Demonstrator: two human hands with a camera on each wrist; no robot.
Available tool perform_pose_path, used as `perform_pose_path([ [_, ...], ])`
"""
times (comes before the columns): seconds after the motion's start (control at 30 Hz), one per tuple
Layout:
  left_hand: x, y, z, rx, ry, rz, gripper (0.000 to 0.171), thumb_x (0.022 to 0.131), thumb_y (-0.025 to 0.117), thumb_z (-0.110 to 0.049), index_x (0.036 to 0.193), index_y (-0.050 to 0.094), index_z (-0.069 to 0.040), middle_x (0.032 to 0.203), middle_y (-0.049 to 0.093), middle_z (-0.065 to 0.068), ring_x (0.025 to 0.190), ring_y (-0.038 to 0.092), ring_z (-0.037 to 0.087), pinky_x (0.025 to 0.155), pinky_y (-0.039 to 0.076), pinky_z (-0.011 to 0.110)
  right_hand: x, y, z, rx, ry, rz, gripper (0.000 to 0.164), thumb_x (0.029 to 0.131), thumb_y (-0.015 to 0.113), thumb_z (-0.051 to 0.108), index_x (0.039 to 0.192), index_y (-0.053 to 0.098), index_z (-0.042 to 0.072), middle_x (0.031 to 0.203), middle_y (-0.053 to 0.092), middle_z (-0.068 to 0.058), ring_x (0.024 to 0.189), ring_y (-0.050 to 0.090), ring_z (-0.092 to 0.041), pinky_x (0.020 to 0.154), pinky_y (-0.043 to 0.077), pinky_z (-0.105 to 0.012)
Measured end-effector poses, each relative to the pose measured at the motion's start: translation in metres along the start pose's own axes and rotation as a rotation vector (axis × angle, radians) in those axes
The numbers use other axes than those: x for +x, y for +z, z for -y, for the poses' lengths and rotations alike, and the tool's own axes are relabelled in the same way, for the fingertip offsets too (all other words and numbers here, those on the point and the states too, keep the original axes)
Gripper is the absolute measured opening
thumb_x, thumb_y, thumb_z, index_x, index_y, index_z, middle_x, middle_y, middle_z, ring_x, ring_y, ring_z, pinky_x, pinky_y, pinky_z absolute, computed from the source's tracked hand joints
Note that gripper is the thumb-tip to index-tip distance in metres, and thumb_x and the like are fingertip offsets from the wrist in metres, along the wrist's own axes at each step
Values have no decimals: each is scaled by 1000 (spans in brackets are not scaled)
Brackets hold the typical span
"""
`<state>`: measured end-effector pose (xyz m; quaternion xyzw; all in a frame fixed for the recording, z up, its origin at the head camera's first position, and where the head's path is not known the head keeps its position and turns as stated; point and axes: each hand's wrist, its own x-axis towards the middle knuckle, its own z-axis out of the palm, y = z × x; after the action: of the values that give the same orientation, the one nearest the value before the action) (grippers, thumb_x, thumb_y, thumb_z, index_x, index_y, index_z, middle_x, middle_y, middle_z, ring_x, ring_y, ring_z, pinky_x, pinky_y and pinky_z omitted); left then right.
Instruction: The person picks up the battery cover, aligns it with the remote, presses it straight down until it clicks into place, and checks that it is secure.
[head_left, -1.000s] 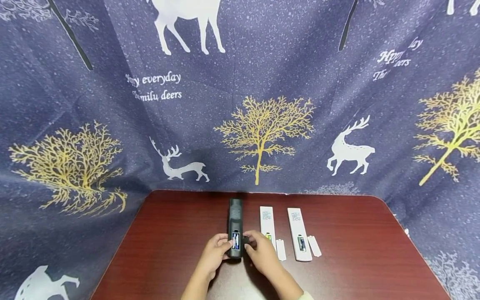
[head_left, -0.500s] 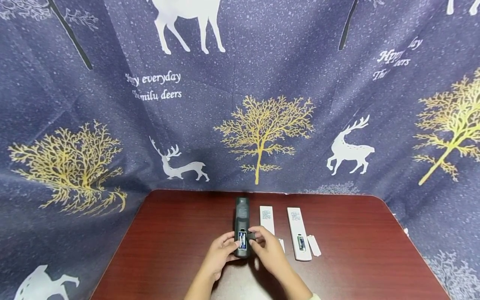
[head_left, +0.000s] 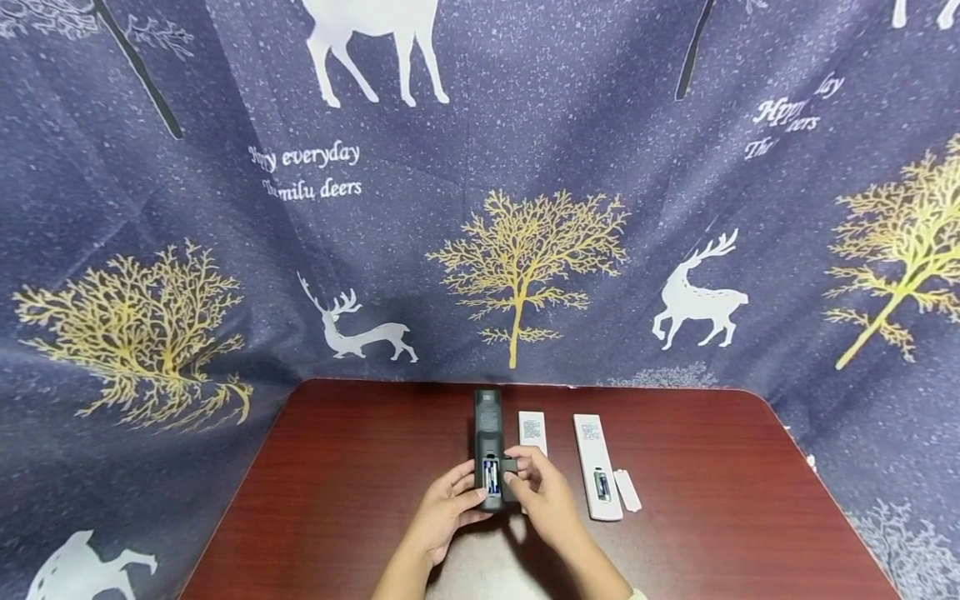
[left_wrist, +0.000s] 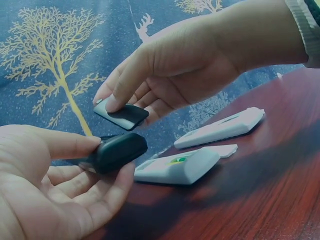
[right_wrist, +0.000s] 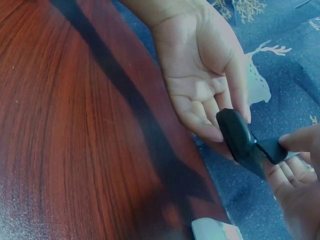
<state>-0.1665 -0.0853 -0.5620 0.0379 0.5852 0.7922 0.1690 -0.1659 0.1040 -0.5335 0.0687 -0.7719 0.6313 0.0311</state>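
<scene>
A black remote control (head_left: 489,425) is held off the table by my left hand (head_left: 445,510), thumb on one edge and fingers beneath it. Its back faces up, and batteries (head_left: 491,477) lie in the uncovered compartment. Between thumb and fingers, my right hand (head_left: 546,500) pinches the black battery cover (left_wrist: 122,116), just right of the remote. In the left wrist view the cover is tilted above the remote's end. The right wrist view shows the cover close beside the remote (right_wrist: 237,140); whether they touch I cannot tell.
Two white remotes lie face down on the red-brown table (head_left: 345,467): one (head_left: 532,429) partly hidden by my right hand, the other (head_left: 597,467) farther right with its battery compartment uncovered. A white battery cover (head_left: 627,491) lies beside that one. A patterned cloth (head_left: 390,275) hangs behind the table.
Both hands have shifted right and slightly away with the black remote. The black cover moves along with my right hand, which now hides more of the nearer white remote and its cover.
</scene>
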Motion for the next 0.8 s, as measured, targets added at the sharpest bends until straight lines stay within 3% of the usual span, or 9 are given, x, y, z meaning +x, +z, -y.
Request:
perform_pose_path([
  [0.37, -2, 5, 0, -50, -12, 23, 75, 91, 65, -1, 154, 26, 10, 142, 54, 29, 101, 69, 17, 90, 59, 37, 0, -1, 6, 69, -23, -64, 32, 87, 72, 1, 117, 66, 13, 97, 64, -10, 83, 63, -9, 71, 53, -20],
  [0.8, -5, 11, -4, -47, -18, 51, 79, 88, 67, 1, 155, 25, 9, 140, 55, 27, 106, 68, 18, 91, 59, 37, 0, -4, 11, 31, -16, -50, 32, 91, 71, 9, 122, 68, 14, 99, 68, -8, 86, 65, -8, 76, 55, -22],
])
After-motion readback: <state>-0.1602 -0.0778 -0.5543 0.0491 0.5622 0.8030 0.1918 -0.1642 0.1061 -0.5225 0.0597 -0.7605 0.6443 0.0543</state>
